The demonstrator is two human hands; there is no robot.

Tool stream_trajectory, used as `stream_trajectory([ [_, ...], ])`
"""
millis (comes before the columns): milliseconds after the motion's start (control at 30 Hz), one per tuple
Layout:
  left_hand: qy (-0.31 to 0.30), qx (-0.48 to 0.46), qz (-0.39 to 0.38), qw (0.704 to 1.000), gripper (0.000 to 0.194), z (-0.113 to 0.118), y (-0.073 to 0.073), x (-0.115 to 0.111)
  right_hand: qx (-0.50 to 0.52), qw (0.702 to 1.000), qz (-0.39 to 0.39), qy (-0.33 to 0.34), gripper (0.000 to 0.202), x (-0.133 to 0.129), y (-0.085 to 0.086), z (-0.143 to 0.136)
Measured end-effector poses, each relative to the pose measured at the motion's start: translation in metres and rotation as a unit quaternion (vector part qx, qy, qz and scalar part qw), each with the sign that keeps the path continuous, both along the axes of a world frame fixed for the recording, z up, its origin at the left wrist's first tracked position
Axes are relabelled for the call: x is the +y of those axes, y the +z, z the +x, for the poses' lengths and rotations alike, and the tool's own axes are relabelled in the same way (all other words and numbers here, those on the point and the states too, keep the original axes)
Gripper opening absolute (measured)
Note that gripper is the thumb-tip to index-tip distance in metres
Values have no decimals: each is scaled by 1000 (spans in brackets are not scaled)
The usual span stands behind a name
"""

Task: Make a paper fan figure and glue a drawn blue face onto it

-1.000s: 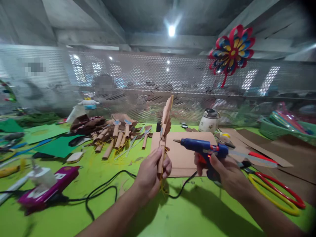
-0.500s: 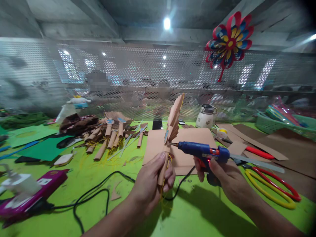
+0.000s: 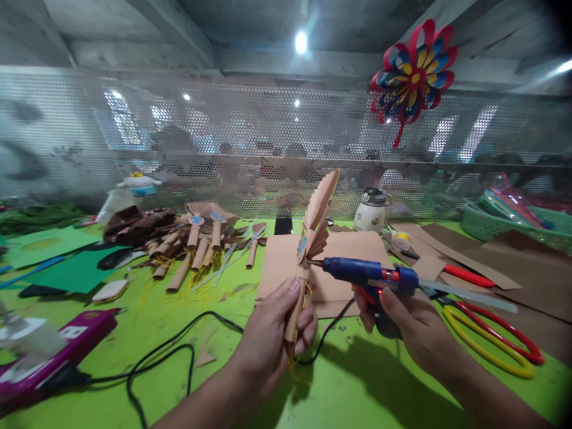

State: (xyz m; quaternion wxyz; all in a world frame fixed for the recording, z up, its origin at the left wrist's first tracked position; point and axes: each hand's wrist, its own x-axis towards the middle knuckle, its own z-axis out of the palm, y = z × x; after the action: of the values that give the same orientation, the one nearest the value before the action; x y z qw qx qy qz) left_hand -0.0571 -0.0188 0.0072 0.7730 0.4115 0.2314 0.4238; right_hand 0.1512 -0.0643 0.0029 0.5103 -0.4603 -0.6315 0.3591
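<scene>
My left hand [image 3: 279, 325] is closed around the rolled handle of a brown paper fan [image 3: 316, 223]. The fan stands nearly upright, its pleats seen from the side, with a blue-marked disc at the base and yellow string hanging by the handle. My right hand [image 3: 409, 322] grips a blue hot glue gun [image 3: 369, 274], a finger at its orange trigger and a red light lit. The nozzle points left and meets the base of the pleats; whether it touches I cannot tell. A clear glue stick [image 3: 473, 298] protrudes from the gun's back.
Behind my hands lie brown paper sheets [image 3: 357, 244]. Similar paper fans [image 3: 196, 238] are heaped at the left. Red-and-yellow-handled scissors [image 3: 491, 339] lie at the right. A black cord [image 3: 165, 345] crosses the green table near a purple power strip [image 3: 67, 351]. A white jug [image 3: 370, 210] stands behind.
The fan has turned slightly, so its pleats lean a little further right. The glue gun has shifted very slightly right, its nozzle still at the fan's base.
</scene>
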Motion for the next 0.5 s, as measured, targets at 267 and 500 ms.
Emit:
stream_trajectory([
  [267, 0, 2, 4, 1000, 24, 1, 1, -1, -8, 1000, 3, -10, 41, -1, -4, -1],
  [500, 8, -1, 13, 1000, 23, 1, 0, 0, -32, 999, -13, -26, 44, -1, -4, 0],
])
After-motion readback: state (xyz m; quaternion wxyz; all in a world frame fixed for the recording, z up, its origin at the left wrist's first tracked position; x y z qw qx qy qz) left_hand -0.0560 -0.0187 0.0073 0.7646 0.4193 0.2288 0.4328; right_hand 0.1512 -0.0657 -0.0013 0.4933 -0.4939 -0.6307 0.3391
